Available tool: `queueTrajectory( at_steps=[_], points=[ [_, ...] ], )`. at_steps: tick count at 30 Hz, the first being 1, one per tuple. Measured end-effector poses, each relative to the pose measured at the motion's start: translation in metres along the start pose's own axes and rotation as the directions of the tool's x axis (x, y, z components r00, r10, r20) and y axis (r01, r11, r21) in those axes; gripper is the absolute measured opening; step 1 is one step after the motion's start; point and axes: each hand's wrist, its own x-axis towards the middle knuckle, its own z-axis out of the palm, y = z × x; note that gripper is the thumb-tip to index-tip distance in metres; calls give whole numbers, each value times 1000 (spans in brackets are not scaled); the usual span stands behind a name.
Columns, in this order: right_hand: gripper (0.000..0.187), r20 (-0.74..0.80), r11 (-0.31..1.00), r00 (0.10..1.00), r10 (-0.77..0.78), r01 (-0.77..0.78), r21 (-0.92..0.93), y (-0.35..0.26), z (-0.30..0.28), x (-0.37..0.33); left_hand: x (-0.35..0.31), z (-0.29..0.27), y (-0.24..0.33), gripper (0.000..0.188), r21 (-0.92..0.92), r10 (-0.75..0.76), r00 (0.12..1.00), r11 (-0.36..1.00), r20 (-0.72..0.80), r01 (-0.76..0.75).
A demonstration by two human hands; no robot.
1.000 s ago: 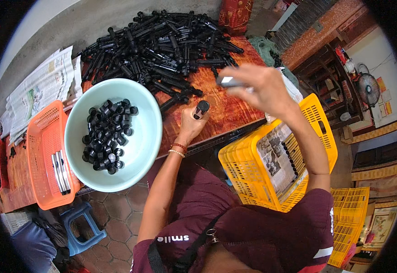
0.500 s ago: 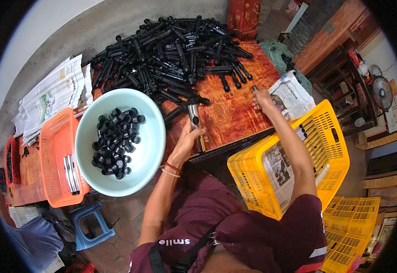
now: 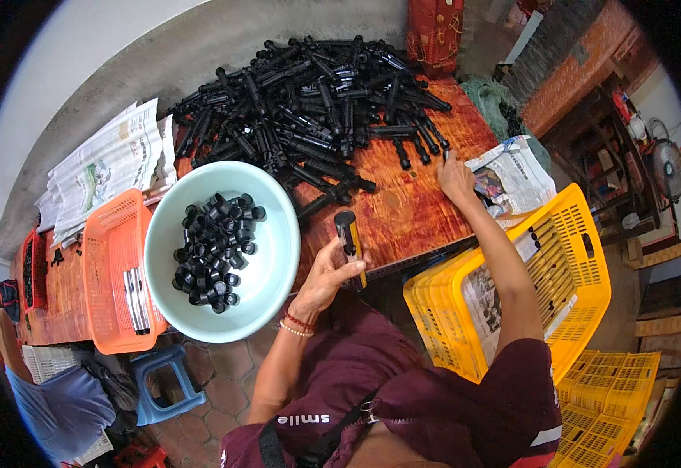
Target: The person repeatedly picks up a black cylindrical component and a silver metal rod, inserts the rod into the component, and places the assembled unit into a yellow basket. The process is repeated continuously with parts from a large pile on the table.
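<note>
My left hand [image 3: 326, 269] is grasping a black tube [image 3: 348, 240] just right of the pale green bowl [image 3: 278, 257]. My right hand [image 3: 456, 178] rests far right of the bowl; its grip I cannot tell.

I note a tall red printed package [image 3: 435, 35] standing at the far edge of the bench [image 3: 410, 210], upright against the wall. I find no screens or signs, and no labels that I can make out.

The right hand [image 3: 456, 178] hides whatever its fingers touch. A person's blue sleeve [image 3: 60, 405] runs off at the lower left rim.
</note>
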Motion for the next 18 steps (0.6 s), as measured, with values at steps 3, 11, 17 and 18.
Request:
queueTrajectory(
  at_steps=[3, 11, 17, 18],
  points=[
    [58, 64, 1000, 998, 14, -12, -21, -2, -6, -4, -3, 2, 1, 38, 17, 20, 999, 1000, 27, -20],
    [61, 52, 999, 998, -30, 32, -38, -31, -60, -39, -14, 0, 2, 30, -243, 56, 978, 970, 201, -6],
    [41, -24, 912, 958, -287, 281, 301, -54, -87, -87, -18, 1, 2, 28, -419, 97, 951, 907, 295, 37],
    [38, -56, 865, 937, -344, 339, 370, -59, -88, -94, -20, -1, 0, 28, -443, 94, 949, 895, 302, 52]
  ],
)
